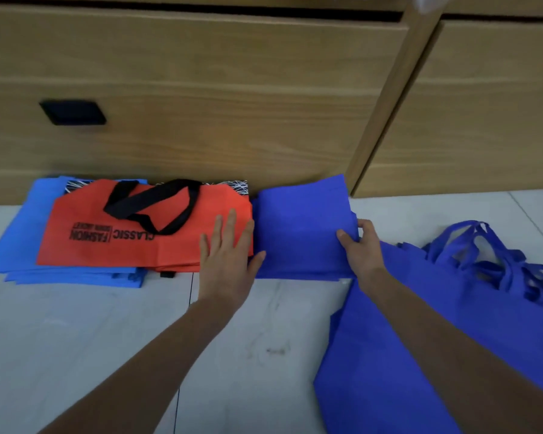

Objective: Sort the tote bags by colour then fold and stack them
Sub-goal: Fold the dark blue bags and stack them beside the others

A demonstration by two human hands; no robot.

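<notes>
My left hand (pixel 228 255) lies flat, fingers spread, on the orange bag (pixel 132 236); my right hand (pixel 362 245) pinches the folded blue bag (pixel 298 227) on the floor (pixel 107 324).

Head view — downward, close overhead

Stack of light blue fabric tote bags (pixel 16 242) flat on pale tiled floor (pixel 107 333), far left, against wooden drawer front (pixel 201 89). Orange tote bag with black handles (pixel 132 233) on top of it. Folded royal blue tote stack (pixel 298 233) just right, touching orange bag. Unfolded royal blue tote pile (pixel 420 308) further right, nearer camera, handles pointing right.
</notes>
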